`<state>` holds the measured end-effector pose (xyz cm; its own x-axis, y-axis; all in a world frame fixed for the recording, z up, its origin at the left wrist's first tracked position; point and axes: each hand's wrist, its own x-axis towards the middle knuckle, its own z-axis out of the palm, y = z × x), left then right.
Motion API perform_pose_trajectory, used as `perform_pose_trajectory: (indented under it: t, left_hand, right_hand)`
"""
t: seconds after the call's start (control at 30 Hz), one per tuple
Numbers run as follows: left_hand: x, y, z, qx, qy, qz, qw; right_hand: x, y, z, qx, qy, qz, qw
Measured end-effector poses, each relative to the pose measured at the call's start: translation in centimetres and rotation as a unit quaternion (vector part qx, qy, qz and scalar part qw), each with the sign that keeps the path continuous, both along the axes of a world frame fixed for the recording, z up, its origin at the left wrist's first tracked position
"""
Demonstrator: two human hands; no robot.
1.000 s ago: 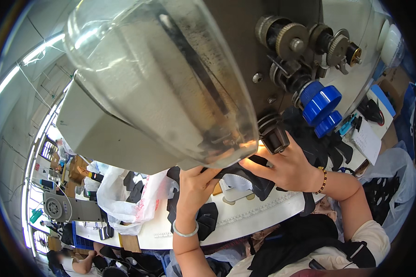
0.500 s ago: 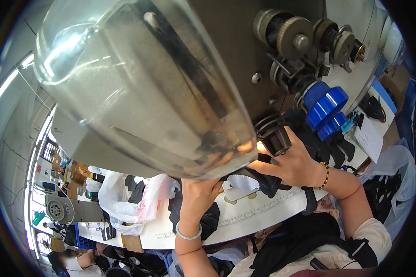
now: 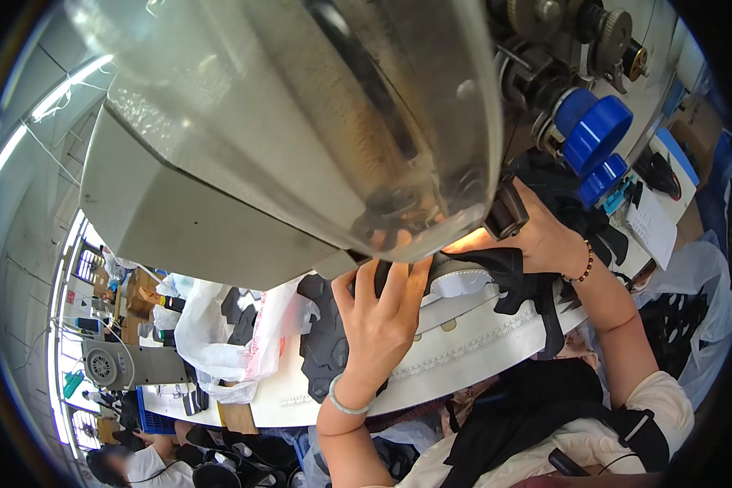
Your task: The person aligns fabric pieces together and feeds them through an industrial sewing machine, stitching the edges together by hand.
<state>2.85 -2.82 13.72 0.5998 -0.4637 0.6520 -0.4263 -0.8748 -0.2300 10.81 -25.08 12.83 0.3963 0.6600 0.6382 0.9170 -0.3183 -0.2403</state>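
Note:
A sewing machine (image 3: 211,207) with a clear plastic guard (image 3: 301,122) fills the upper middle. My left hand (image 3: 386,313), a pale bangle at its wrist, rests with fingers stretched and spread on a black fabric piece (image 3: 504,268) at the guard's lower edge. Its fingertips show blurred through the plastic. My right hand (image 3: 545,236), with a beaded bracelet, reaches behind a dark metal part (image 3: 506,210) of the machine. One lit finger shows along the black piece; the other fingers are hidden, so its grip is unclear. Needle and stitching spot are not plainly visible.
Blue tension knobs (image 3: 595,134) jut out above my right hand. Dark cut pieces (image 3: 321,342) lie left of my left hand, beside a white plastic bag (image 3: 220,350). A ruler strip (image 3: 480,351) runs along the table edge. Another person (image 3: 150,468) sits at the lower left.
My left hand has moved right and up onto the black piece, its fingers now spread. My right hand has moved slightly up and right in view. The machine and guard appear shifted as the view moved.

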Motion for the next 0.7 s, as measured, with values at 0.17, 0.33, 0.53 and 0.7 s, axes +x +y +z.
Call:
perform_pose_trajectory:
  t: [0.17,0.33,0.53,0.7]
  left_hand:
    - [-0.3,0.1,0.7,-0.034,0.065,-0.007,0.997]
    - [-0.2,1.6,1.7,-0.17,0.148,-0.047,0.973]
    - [-0.5,0.6,2.6,-0.103,0.134,-0.023,0.985]
    - [-0.5,0.9,2.1,-0.076,0.103,-0.019,0.992]
  right_hand:
    - [-1.6,0.1,1.1,-0.024,-0.071,-0.05,0.996]
    - [-1.9,1.1,0.9,-0.018,-0.201,-0.059,0.978]
    - [-2.4,1.1,0.1,-0.017,-0.158,-0.085,0.984]
    - [-2.7,1.3,-0.4,0.02,-0.111,-0.103,0.988]
